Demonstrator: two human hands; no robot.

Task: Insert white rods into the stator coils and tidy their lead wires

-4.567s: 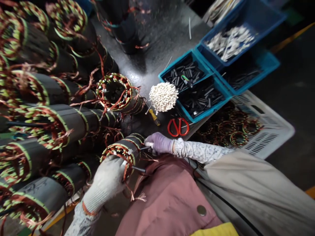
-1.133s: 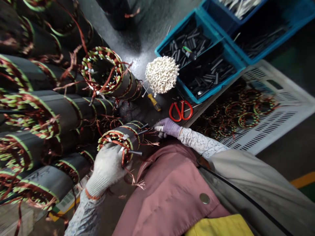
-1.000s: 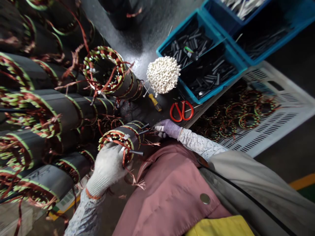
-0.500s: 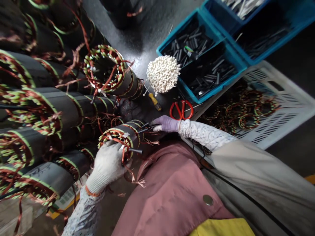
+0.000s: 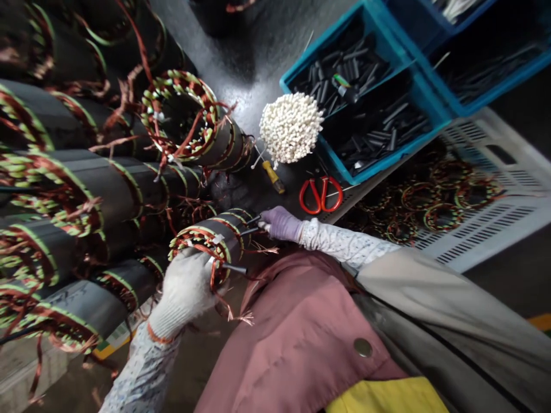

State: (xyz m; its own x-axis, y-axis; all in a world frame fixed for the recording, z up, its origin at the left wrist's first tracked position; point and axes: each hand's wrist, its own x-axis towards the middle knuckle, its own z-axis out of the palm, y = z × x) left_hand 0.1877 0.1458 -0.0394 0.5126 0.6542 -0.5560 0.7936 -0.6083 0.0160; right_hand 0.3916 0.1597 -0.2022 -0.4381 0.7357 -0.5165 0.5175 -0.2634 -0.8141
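Note:
My left hand (image 5: 187,287), in a white knitted glove, grips the near rim of a motor stator (image 5: 230,232) with copper windings and green-yellow slot edges. A black sleeve (image 5: 235,268) on a lead sticks out past that rim, and frayed copper strands (image 5: 241,316) hang below. At the stator's far end is my right hand (image 5: 282,223) in a purple glove, its fingers closed on the end of a thin black sleeve (image 5: 253,221). Another dark sleeve (image 5: 249,231) lies just beside it. The right fingertips are partly hidden.
Stacked stators (image 5: 112,183) fill the left side; one more stator (image 5: 228,143) lies beyond mine. A bundle of white sticks (image 5: 290,127), a yellow screwdriver (image 5: 272,176) and red-handled scissors (image 5: 321,195) are ahead. Blue bins (image 5: 318,53) hold black sleeves. A grey crate (image 5: 473,241) contains wound rings.
My right hand has shifted slightly left, closer to the stator's far end, and its fingers have curled in. The left hand keeps its hold; the view has moved a little.

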